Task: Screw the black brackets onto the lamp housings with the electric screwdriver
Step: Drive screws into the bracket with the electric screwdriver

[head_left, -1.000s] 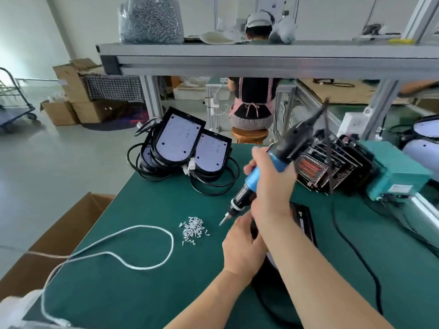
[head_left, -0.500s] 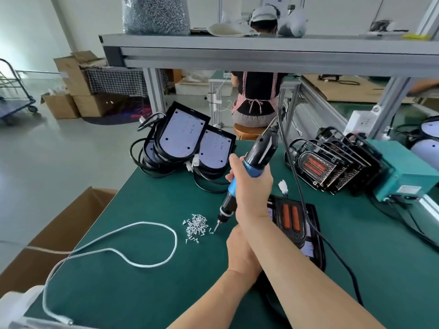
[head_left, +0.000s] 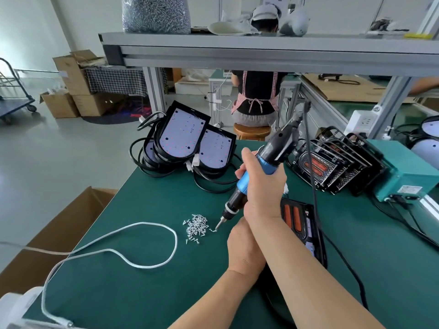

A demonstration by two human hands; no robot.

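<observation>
My right hand (head_left: 263, 186) grips the blue and black electric screwdriver (head_left: 244, 180), tilted, its bit tip down on a screw at the right edge of a small pile of silver screws (head_left: 196, 227). My left hand (head_left: 244, 250) lies under my right wrist at the left edge of a black lamp housing (head_left: 299, 222) with two orange slots; its fingers are hidden. A stack of lamp housings with white LED faces (head_left: 183, 134) leans at the back of the green table (head_left: 142, 293). Black finished housings (head_left: 332, 162) stand in a row at the right.
A teal power box (head_left: 408, 172) sits at the right, cables running from it. A white cord (head_left: 142, 233) loops over the table's left part. An open cardboard box (head_left: 59, 233) stands on the floor left. An aluminium shelf (head_left: 261, 48) hangs overhead. A person sits beyond.
My right hand swung the screwdriver from over the lamp housing down and left until its bit reached the screw pile. My left hand stayed by the housing.
</observation>
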